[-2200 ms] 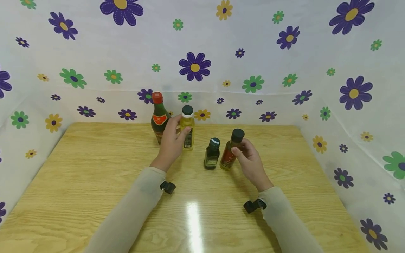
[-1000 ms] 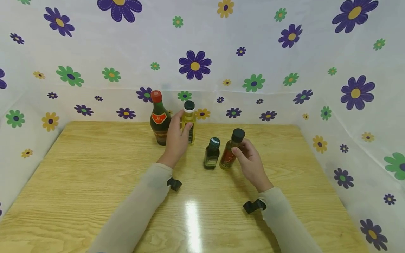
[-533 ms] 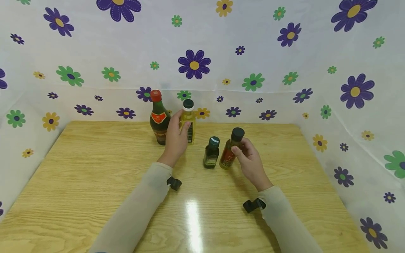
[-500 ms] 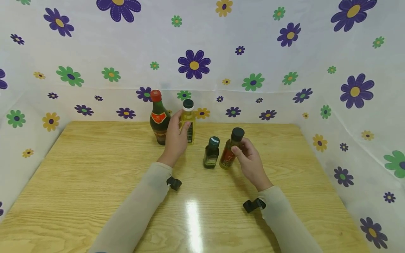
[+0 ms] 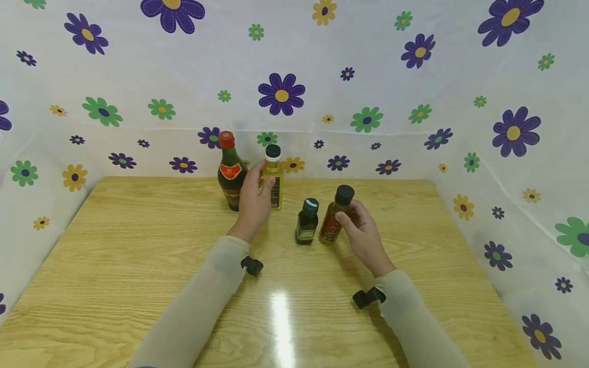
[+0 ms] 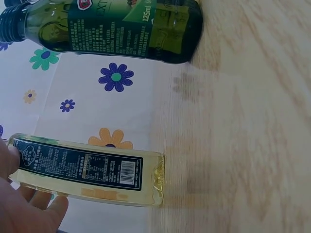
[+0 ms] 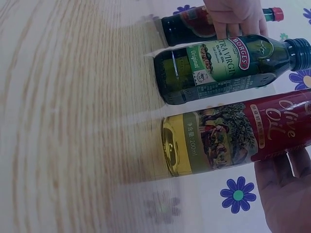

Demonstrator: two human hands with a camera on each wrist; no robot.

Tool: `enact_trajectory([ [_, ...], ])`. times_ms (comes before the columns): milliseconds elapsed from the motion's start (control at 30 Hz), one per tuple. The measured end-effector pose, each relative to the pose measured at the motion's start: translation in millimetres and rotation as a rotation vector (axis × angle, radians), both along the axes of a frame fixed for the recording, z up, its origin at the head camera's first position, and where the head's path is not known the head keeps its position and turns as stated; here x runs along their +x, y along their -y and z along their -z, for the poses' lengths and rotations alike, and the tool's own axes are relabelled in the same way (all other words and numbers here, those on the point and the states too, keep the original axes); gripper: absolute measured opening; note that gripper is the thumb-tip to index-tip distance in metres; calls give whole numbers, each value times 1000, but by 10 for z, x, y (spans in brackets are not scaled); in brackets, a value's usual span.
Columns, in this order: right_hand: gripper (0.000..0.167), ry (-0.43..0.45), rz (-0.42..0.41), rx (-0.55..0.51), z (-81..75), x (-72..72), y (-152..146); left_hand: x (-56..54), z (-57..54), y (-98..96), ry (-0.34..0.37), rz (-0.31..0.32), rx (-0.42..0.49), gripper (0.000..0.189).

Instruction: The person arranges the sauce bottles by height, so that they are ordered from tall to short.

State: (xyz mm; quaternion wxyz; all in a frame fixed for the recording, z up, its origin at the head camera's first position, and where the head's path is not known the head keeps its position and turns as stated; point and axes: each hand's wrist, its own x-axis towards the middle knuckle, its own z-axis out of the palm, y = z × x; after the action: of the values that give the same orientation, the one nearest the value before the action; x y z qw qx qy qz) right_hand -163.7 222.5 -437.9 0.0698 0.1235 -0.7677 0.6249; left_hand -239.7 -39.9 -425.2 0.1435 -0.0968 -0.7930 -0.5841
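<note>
Left hand (image 5: 254,202) gripping yellow bottle (image 5: 276,192), red-capped bottle (image 5: 231,176) partly hidden, small bottle (image 5: 306,225) near

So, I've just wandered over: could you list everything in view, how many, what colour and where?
Table: 1, light wood, under the bottles
Flowered cloth: count unclear, white with purple, green and yellow flowers, behind and beside the table
Red-capped bottle: 1, dark green, back of the table, leftmost
Yellow oil bottle: 1, yellow, dark cap, just right of the red-capped bottle
Red-label bottle: 1, yellow oil, black cap, rightmost
Small green bottle: 1, dark green, just left of the red-label bottle
Wrist devices: 2, black, one at each wrist
Sleeves: 2, pale beige, on both arms
Left hand: 1, bare, holding the yellow oil bottle
Right hand: 1, bare, holding the red-label bottle
</note>
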Motion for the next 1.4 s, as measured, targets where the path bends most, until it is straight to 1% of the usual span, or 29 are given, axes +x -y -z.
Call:
enact_trajectory([
  [433,32,-4,2,10,8,-11,28,37,12,39,25,-4,28,54],
  [633,31,-4,5,11,19,-11,36,77,30,69,69,21,62,61],
  [800,30,-15,5,9,26,-8,45,172,31,146,96,42,64,67],
  [933,29,-22,4,11,19,-5,47,299,7,246,103,64,54,60],
  [1000,29,-20,6,9,13,-3,46,366,-12,311,90,67,46,54],
  [1033,29,-17,6,6,11,-2,46,396,-22,348,74,57,32,50],
  [1100,29,-17,9,8,5,-1,42,439,-43,434,25,21,15,44],
  [1167,29,-20,13,8,0,0,36,462,-72,537,-40,-30,2,40],
  [1233,29,-25,13,11,-3,-1,30,453,-96,656,-103,-89,-6,38],
  [1300,29,-25,13,15,0,-6,21,417,-117,783,-141,-125,-2,40],
  [1333,30,-24,12,15,-1,-6,17,392,-127,845,-146,-132,-8,41],
  [1400,30,-21,5,15,-5,-5,12,329,-140,963,-131,-122,-24,48],
])
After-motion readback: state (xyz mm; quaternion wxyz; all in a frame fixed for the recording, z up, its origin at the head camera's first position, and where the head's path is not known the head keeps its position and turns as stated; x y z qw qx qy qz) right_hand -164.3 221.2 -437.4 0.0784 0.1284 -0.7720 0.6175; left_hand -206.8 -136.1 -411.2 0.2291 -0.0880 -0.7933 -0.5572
